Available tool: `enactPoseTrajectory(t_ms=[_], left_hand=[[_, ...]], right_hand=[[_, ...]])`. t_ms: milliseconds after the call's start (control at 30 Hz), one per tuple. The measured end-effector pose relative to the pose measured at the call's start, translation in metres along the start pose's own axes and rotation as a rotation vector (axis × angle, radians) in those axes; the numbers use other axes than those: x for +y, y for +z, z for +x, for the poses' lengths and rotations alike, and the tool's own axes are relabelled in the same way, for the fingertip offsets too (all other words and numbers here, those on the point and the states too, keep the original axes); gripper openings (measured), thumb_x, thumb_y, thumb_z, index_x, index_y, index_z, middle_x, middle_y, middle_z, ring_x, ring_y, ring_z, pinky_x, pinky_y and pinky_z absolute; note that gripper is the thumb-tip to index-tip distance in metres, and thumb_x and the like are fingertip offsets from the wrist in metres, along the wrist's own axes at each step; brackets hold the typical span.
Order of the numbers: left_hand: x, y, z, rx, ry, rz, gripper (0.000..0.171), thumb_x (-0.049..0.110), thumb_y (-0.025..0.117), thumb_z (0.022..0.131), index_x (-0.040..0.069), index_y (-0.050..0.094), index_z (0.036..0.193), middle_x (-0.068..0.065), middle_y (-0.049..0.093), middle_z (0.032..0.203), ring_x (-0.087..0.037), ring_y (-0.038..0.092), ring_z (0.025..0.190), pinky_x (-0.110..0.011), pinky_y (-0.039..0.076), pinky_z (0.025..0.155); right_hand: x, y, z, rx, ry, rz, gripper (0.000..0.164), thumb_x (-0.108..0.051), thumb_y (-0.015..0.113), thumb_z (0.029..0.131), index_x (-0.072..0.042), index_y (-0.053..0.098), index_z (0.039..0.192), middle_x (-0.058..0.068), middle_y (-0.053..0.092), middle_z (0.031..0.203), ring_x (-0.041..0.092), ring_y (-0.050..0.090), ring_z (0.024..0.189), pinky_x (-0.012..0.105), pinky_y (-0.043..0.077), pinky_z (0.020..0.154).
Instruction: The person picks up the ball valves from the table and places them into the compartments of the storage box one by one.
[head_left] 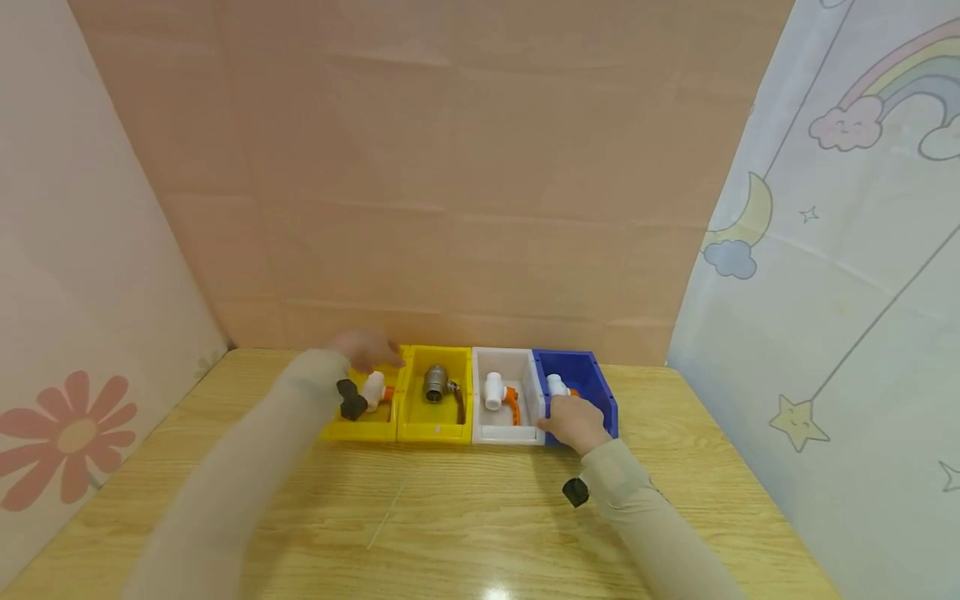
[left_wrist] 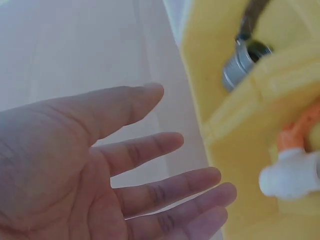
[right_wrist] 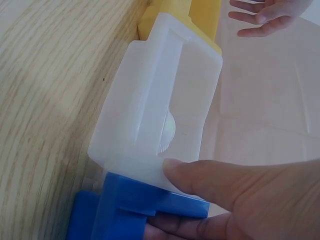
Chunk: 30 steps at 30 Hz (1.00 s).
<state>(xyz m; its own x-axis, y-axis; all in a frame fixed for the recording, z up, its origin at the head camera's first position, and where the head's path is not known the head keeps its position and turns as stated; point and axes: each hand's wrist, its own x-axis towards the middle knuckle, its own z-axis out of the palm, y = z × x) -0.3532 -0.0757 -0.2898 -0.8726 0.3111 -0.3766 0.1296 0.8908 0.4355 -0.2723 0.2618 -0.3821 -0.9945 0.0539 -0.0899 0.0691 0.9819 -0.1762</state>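
Observation:
Four-sided storage bins stand side by side: a left yellow bin [head_left: 362,431], a second yellow bin [head_left: 437,432], a white bin [head_left: 508,435] and a blue bin [head_left: 606,392]. My right hand [head_left: 576,422] pinches the adjoining walls of the white and blue bins, thumb [right_wrist: 182,172] on the white side, fingers on the blue side. Above the left yellow bin, my left hand [head_left: 365,350] hovers with fingers spread and holds nothing. White valves with orange handles lie in the left yellow bin [left_wrist: 292,175], white bin [head_left: 495,392] and blue bin [head_left: 556,385]. A metal valve [head_left: 436,384] lies in the second yellow bin.
The bins stand on a wood-grain table [head_left: 465,517], near its back edge. Behind rises a pinkish backdrop [head_left: 450,167]; patterned side panels [head_left: 847,292] flank the table. Black wrist devices [head_left: 576,492] are worn on both arms.

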Motion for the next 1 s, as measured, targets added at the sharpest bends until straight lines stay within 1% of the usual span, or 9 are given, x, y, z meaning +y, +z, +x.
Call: enactPoseTrajectory(t_ms=[167,267,400,500,600,700,800,900,1000], left_hand=[[0.011,0.003,-0.008,0.003,0.08,0.07,0.054,0.039,0.058,0.096,0.008,0.049,0.14,-0.014,0.052,0.139,-0.03,0.062,0.106,-0.036,0.053,0.083],[0.016,0.01,-0.013,0.015,0.116,0.13,0.053,0.039,0.059,0.095,0.007,0.053,0.136,-0.012,0.056,0.134,-0.023,0.063,0.089,-0.03,0.051,0.071],[0.019,0.023,-0.019,0.012,0.133,0.17,0.05,0.037,0.06,0.095,0.007,0.054,0.134,-0.008,0.06,0.119,-0.013,0.049,0.064,-0.027,0.043,0.06],[0.02,0.032,-0.022,0.006,0.147,0.193,0.048,0.036,0.059,0.096,0.008,0.055,0.134,-0.007,0.062,0.11,-0.012,0.043,0.058,-0.028,0.04,0.061],[0.02,0.041,-0.025,0.004,0.153,0.2,0.046,0.036,0.06,0.095,0.008,0.057,0.132,-0.007,0.064,0.109,-0.013,0.05,0.064,-0.03,0.044,0.066],[0.02,0.049,-0.028,0.006,0.147,0.212,0.045,0.036,0.062,0.094,0.009,0.057,0.13,-0.005,0.064,0.114,-0.017,0.061,0.077,-0.036,0.05,0.074],[0.021,0.053,-0.031,0.033,0.16,0.244,0.045,0.034,0.064,0.093,0.008,0.058,0.129,-0.008,0.063,0.122,-0.024,0.064,0.097,-0.044,0.051,0.087],[0.024,0.052,-0.035,0.095,0.182,0.274,0.05,0.034,0.062,0.094,0.006,0.053,0.135,-0.013,0.057,0.134,-0.03,0.059,0.115,-0.049,0.046,0.098],[0.03,0.044,-0.037,0.178,0.203,0.239,0.057,0.035,0.058,0.097,0.003,0.043,0.142,-0.017,0.051,0.14,-0.03,0.063,0.107,-0.045,0.049,0.094]], right_hand=[[0.001,0.0,0.001,-0.005,0.011,0.001,0.033,-0.038,0.071,0.086,-0.009,0.059,0.079,0.003,0.056,0.068,0.02,0.054,0.06,0.031,0.041,0.052],[0.002,0.001,0.003,-0.013,0.018,0.005,0.032,-0.038,0.071,0.086,-0.009,0.059,0.081,0.003,0.055,0.069,0.019,0.054,0.061,0.031,0.041,0.052],[0.002,0.002,0.004,-0.019,0.025,0.014,0.032,-0.039,0.071,0.086,-0.009,0.06,0.081,0.003,0.056,0.07,0.02,0.054,0.061,0.031,0.041,0.052],[0.002,0.002,0.005,-0.02,0.027,0.019,0.032,-0.039,0.072,0.085,-0.009,0.06,0.082,0.003,0.056,0.07,0.02,0.054,0.061,0.031,0.041,0.053],[0.003,0.001,0.005,-0.019,0.027,0.029,0.033,-0.039,0.072,0.085,-0.007,0.062,0.086,0.003,0.058,0.072,0.02,0.055,0.063,0.032,0.042,0.053],[0.004,-0.001,0.004,-0.011,0.02,0.049,0.036,-0.04,0.072,0.085,-0.006,0.063,0.094,0.003,0.058,0.075,0.02,0.054,0.064,0.031,0.041,0.054],[0.006,-0.005,0.001,0.002,0.014,0.081,0.035,-0.04,0.07,0.086,-0.006,0.062,0.09,0.002,0.055,0.072,0.018,0.052,0.062,0.029,0.039,0.051],[0.007,-0.015,-0.002,0.031,-0.001,0.103,0.036,-0.04,0.068,0.088,-0.006,0.061,0.082,0.002,0.054,0.069,0.016,0.05,0.058,0.028,0.037,0.049],[0.007,-0.031,-0.003,0.101,-0.041,0.114,0.038,-0.04,0.064,0.091,-0.002,0.064,0.092,0.007,0.064,0.079,0.018,0.056,0.058,0.031,0.045,0.049]])
